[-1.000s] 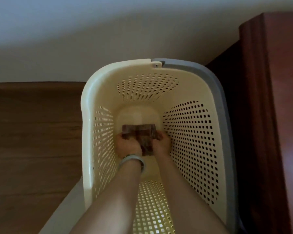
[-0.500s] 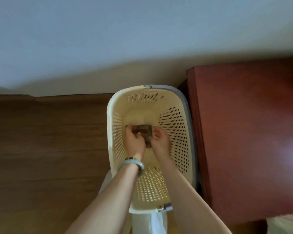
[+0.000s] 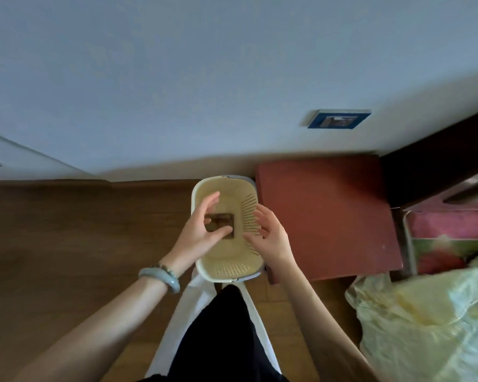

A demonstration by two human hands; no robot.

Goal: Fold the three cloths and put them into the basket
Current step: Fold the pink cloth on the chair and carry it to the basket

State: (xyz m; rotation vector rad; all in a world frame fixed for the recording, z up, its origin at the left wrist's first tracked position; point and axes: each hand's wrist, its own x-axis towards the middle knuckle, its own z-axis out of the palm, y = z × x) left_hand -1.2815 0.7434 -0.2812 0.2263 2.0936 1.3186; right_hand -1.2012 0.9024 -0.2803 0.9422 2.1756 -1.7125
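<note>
A cream perforated basket (image 3: pixel 198 194) with a grey rim stands on the floor against the wall. A folded brown cloth (image 3: pixel 223 221) lies flat on its bottom. My left hand (image 3: pixel 202 230) hovers above the basket's left side, fingers spread and empty, partly covering the cloth from view. My right hand (image 3: pixel 271 232) hangs over the basket's right wall, fingers apart, holding nothing. Both hands are clear of the cloth. No other cloth for the task is clearly visible.
A red-brown wooden cabinet (image 3: pixel 326 216) stands right of the basket. Pale yellow bedding (image 3: pixel 431 321) lies at the lower right, with a pink patterned box (image 3: pixel 450 241) behind it. Wood floor (image 3: pixel 80 244) stretches left. A blue wall socket (image 3: pixel 338 119) sits above.
Both hands let go of the brown cloth and rose out of the basket. The camera pulled up and back, so the basket looks much smaller.
</note>
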